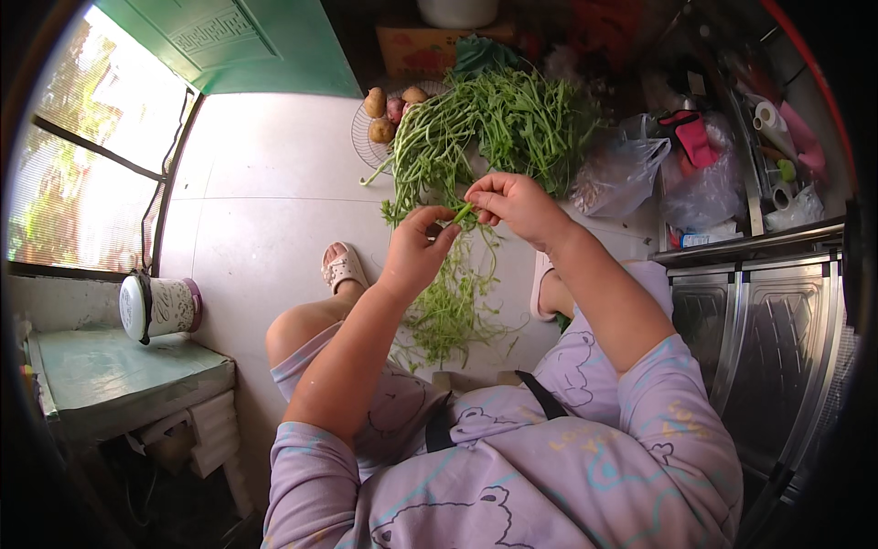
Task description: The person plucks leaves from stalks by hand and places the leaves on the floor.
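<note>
Between my two hands is a short green stem (464, 212). Thumb and fingers of my left hand (422, 240) pinch its lower end, and my right hand (506, 204) grips the upper end. Just beyond my hands lies a big heap of leafy green vine shoots (507, 123), its pale long stems trailing to the left. Below my hands, a looser pile of thin, light green plant scraps (449, 309) is spread on the floor between my feet.
Potatoes (375, 102) and a red onion (395, 110) sit in a wire basket (362, 141) left of the heap. A plastic bag (624, 171) stands to the right, beside a metal-framed rack (754, 237). At left are a low table (130, 377) and a lidded canister (161, 307).
</note>
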A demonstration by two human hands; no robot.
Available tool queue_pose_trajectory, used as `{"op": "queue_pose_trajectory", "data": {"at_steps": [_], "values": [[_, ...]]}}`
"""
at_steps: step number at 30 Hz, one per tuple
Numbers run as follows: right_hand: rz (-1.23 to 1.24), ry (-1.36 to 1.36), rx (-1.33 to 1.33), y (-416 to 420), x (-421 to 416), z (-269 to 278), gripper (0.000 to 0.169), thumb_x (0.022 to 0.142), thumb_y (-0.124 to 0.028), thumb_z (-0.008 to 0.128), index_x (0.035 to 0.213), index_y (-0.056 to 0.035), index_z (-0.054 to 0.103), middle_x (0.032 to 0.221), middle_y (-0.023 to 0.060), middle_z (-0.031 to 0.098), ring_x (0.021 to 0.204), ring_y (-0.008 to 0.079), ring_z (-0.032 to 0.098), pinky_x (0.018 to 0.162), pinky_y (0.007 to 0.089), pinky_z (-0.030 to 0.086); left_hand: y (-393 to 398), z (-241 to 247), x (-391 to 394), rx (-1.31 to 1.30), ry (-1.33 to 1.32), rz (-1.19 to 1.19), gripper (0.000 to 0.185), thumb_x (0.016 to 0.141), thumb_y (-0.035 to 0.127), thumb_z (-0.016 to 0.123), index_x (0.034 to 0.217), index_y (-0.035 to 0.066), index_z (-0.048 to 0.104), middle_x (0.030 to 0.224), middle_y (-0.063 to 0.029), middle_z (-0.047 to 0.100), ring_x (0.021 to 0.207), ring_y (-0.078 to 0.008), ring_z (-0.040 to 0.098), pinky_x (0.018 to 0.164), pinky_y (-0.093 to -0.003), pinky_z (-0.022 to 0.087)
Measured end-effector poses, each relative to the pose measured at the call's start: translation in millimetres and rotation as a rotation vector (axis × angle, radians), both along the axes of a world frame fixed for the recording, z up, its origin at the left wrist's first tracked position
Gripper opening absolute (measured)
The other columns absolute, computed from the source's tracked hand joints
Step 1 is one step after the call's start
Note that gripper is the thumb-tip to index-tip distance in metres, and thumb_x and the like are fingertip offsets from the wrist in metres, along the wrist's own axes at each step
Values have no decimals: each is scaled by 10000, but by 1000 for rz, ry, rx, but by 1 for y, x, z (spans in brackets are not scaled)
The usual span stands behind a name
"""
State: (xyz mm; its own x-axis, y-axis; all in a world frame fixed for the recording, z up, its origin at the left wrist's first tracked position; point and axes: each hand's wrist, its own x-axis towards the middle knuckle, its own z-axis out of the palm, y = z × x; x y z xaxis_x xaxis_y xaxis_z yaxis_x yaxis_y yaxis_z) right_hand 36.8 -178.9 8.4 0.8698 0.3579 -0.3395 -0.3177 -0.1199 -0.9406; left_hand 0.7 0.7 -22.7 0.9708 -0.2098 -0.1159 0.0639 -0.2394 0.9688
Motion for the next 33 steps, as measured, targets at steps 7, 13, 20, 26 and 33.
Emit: {"op": "queue_pose_trajectory", "data": {"at_steps": [7,13,20,26,33], "values": [[-65,372,619,11,-8,-9,125,852,-148,527,916,-41,538,739,-4,541,601,53,481,565,181,407,-3,0,-1,13,-260,126,120,802,44,590,904,-19,579,863,-46,575,758,-89,547,653,-204,439],[-155,214,277,20,-11,-17,92,866,-140,504,909,-62,528,771,2,519,608,37,453,544,160,378,-3,-7,2,-660,70,333,114,839,63,537,934,1,550,885,-44,571,812,-107,546,692,-248,465],[-341,92,394,-18,8,-16,93,861,-87,487,904,-11,516,719,13,488,586,58,418,529,171,359,41,-10,27,-904,109,752,126,868,115,498,952,25,478,871,-65,547,790,-148,540,723,-292,456],[-396,5,293,-45,15,4,83,834,-93,519,886,-32,538,736,7,536,577,47,450,524,167,376,55,-5,29,-894,91,828,112,867,115,496,932,34,454,890,-73,541,804,-170,549,730,-313,464],[609,132,-591,-1,-43,-34,375,747,-113,510,1118,-64,538,719,120,612,634,166,592,588,279,474,52,-2,29,-652,3,862,106,852,139,535,891,62,473,888,-57,587,800,-134,551,682,-274,433]]}}
